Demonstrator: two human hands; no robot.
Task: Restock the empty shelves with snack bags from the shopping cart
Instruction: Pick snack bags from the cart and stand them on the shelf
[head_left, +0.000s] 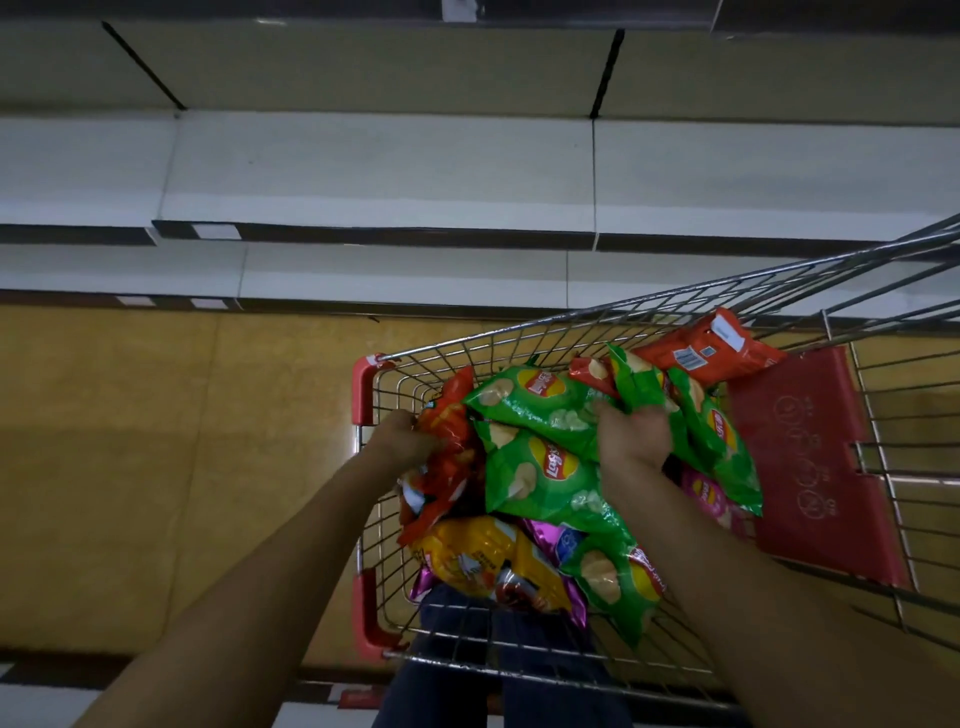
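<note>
A wire shopping cart (670, 304) stands below me, full of snack bags. My left hand (402, 439) grips a red snack bag (447, 447) at the cart's left side. My right hand (631, 441) grips a green chip bag (641, 387) near the cart's middle. Several more green chip bags (540, 475) lie between and under my hands. A yellow bag (478, 558) and a purple bag (545, 538) lie nearer to me. An orange-red bag (711, 348) rests at the cart's far end. Bare white shelves (384, 171) run across the top of the view.
A lower white shelf (405, 280) juts out just past the cart's far rim. The cart's red child-seat flap (810, 467) stands at the right. Tan floor (156, 441) spreads to the left of the cart. My legs show through the cart's wire bottom.
</note>
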